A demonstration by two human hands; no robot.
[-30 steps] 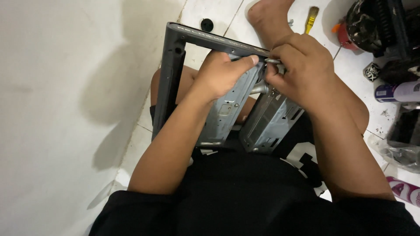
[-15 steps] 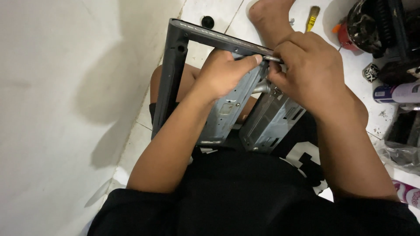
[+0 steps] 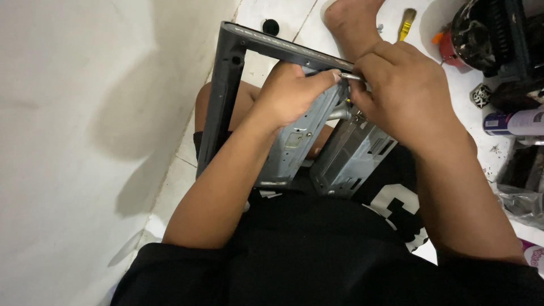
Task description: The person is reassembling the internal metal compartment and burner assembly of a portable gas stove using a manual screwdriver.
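A grey metal computer-case frame [image 3: 220, 102] stands on my lap, its open side facing me. Two grey perforated drive cages [image 3: 351, 158] hang inside it. My left hand [image 3: 292, 93] grips the top of the left cage, thumb pressed against a thin metal screwdriver shaft [image 3: 350, 76]. My right hand [image 3: 405, 93] is closed around the screwdriver's handle, which is hidden in the fist, with the tip at the frame's top bar. My bare foot [image 3: 351, 20] rests on the floor just beyond the frame.
A white wall fills the left side. On the white tiled floor lie a small black cap [image 3: 271, 26], a yellow-handled brush [image 3: 405, 22], a black fan part [image 3: 481, 34] over a red object, a spray can [image 3: 513, 122] and a crumpled plastic bag [image 3: 524, 201].
Both hands stay at the frame's top bar. My right hand has shifted slightly on the screwdriver, and the view has moved a little.
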